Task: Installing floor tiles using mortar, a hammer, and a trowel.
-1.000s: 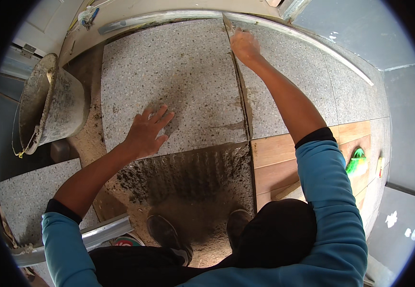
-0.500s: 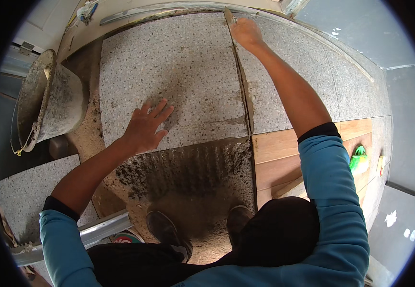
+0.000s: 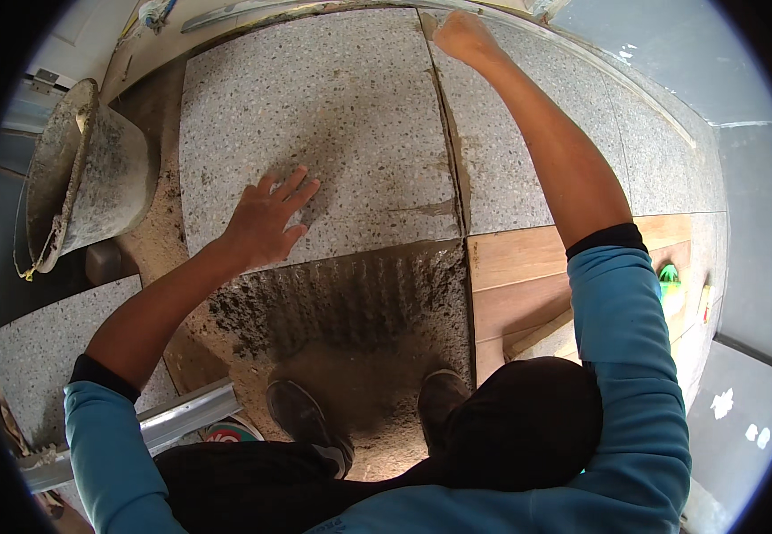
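Note:
A large grey speckled floor tile (image 3: 315, 125) lies on the floor ahead of me. My left hand (image 3: 266, 222) rests flat on its near part, fingers spread, holding nothing. My right hand (image 3: 459, 34) reaches to the tile's far right corner, at the joint (image 3: 451, 151) with the neighbouring grey tile (image 3: 546, 107); its fingers look curled on the tile edge. Below the tile lies a bed of combed dark mortar (image 3: 350, 303), where my two shoes (image 3: 306, 423) stand.
A mortar-caked bucket (image 3: 83, 187) stands at the left. A loose grey tile (image 3: 39, 356) and a metal straightedge (image 3: 154, 427) lie at lower left. Wooden planks (image 3: 528, 276) and a green object (image 3: 670, 285) sit at the right.
Both hands stay on the tile; the view has shifted slightly, and my right hand reaches a little farther toward the far corner.

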Demonstrator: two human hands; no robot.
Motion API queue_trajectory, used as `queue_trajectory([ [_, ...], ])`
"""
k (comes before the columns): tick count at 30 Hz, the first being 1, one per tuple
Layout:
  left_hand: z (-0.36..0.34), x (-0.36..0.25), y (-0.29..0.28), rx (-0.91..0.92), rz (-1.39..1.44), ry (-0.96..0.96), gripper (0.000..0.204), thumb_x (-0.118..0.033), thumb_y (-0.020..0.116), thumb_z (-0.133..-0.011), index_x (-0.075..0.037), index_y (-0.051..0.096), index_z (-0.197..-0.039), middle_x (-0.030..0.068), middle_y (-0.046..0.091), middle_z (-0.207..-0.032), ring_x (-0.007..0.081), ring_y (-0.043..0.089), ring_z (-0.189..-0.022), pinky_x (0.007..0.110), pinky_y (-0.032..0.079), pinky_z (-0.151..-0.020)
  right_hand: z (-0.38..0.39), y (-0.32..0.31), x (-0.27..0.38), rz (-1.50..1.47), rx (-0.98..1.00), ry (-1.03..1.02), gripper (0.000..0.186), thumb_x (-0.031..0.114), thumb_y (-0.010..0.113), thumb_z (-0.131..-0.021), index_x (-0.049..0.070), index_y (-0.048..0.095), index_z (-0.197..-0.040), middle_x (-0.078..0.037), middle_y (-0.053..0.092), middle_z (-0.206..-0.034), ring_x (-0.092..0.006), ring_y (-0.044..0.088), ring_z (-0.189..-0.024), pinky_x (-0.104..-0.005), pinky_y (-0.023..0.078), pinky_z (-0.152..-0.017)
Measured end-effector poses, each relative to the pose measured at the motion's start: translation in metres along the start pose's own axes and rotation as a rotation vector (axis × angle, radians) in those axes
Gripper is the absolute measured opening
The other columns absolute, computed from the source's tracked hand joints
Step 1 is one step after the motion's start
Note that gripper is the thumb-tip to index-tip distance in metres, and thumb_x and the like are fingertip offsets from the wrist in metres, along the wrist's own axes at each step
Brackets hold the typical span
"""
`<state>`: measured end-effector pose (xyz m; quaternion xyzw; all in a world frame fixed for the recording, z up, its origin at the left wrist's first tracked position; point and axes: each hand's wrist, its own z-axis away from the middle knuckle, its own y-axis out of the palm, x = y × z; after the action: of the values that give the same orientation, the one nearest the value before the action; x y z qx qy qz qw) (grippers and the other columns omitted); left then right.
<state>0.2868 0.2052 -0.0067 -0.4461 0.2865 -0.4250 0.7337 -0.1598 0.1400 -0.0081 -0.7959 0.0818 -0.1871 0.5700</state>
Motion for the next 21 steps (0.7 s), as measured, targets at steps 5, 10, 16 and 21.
queue_trajectory([
  [5, -0.001, 0.002, 0.003, -0.021, 0.013, 0.006, 0.074, -0.036, 0.063, -0.1, -0.026, 0.026, -0.163, 0.0056, 0.02, -0.17, 0.043, 0.028, -0.149, 0.057, 0.03, -0.122, 0.02, -0.026, -0.004, -0.109, 0.308, 0.1, 0.038, 0.024, 0.059, -0.085, -0.006, 0.069, -0.065, -0.028, 0.066, -0.064, -0.0389, 0.072, -0.065, -0.0463, 0.06, -0.072],
  [10, 0.0, 0.0, 0.002, -0.019, 0.01, 0.0, 0.075, -0.034, 0.064, -0.1, -0.027, 0.025, -0.163, 0.0044, 0.02, -0.17, 0.042, 0.028, -0.15, 0.056, 0.029, -0.123, 0.046, -0.046, 0.006, -0.119, 0.284, 0.052, 0.042, 0.024, 0.059, -0.085, -0.004, 0.062, -0.054, -0.021, 0.058, -0.049, -0.0321, 0.064, -0.048, -0.0431, 0.057, -0.058],
  [16, -0.002, -0.003, -0.003, 0.031, -0.002, -0.025, 0.075, -0.034, 0.063, -0.101, -0.029, 0.022, -0.164, 0.0028, 0.018, -0.171, 0.0414, 0.027, -0.151, 0.056, 0.029, -0.124, 0.064, -0.06, 0.008, -0.123, 0.374, 0.112, 0.046, 0.027, 0.062, -0.086, -0.004, 0.061, -0.053, -0.019, 0.059, -0.05, -0.0298, 0.062, -0.044, -0.042, 0.054, -0.049],
  [21, -0.002, -0.004, -0.006, 0.062, 0.007, -0.039, 0.075, -0.035, 0.062, -0.101, -0.029, 0.022, -0.164, 0.002, 0.018, -0.171, 0.0415, 0.026, -0.151, 0.055, 0.029, -0.124, 0.084, -0.072, 0.009, -0.14, 0.419, 0.172, 0.049, 0.032, 0.063, -0.087, -0.003, 0.06, -0.053, -0.017, 0.059, -0.05, -0.0277, 0.06, -0.042, -0.0415, 0.052, -0.045],
])
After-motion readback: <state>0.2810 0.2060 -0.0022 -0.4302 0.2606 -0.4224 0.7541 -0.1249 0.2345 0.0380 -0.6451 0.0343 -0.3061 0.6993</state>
